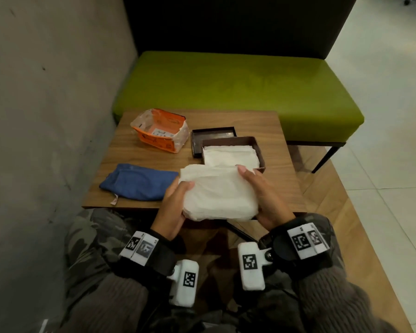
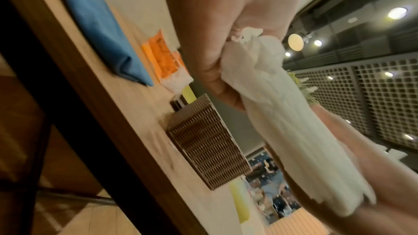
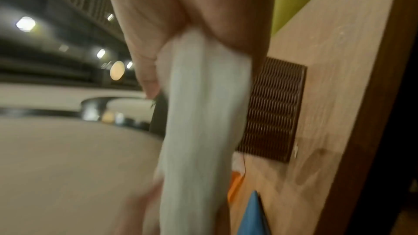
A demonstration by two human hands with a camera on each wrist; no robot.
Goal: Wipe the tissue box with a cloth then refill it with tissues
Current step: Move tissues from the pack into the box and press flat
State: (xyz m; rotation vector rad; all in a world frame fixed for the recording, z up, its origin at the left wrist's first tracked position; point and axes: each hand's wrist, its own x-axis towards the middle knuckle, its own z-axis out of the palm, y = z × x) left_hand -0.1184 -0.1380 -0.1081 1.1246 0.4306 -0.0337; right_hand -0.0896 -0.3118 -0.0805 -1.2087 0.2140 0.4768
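Note:
A thick white stack of tissues (image 1: 217,192) hangs over the table's near edge, held from both ends. My left hand (image 1: 175,203) grips its left end, thumb on top, and the same stack of tissues (image 2: 285,113) fills the left wrist view. My right hand (image 1: 259,191) clasps the right end, fingers laid along the far side; the stack (image 3: 199,106) shows blurred there. Just behind stands the brown tissue box (image 1: 255,143), open, with white tissues (image 1: 228,155) inside. Its lid (image 1: 197,134) lies behind it. A folded blue cloth (image 1: 137,181) rests at the left.
An opened orange tissue wrapper (image 1: 159,131) lies at the back left of the small wooden table (image 1: 281,179). A green bench (image 1: 238,90) stands behind it, a grey wall (image 1: 46,104) to the left. My knees sit under the near edge.

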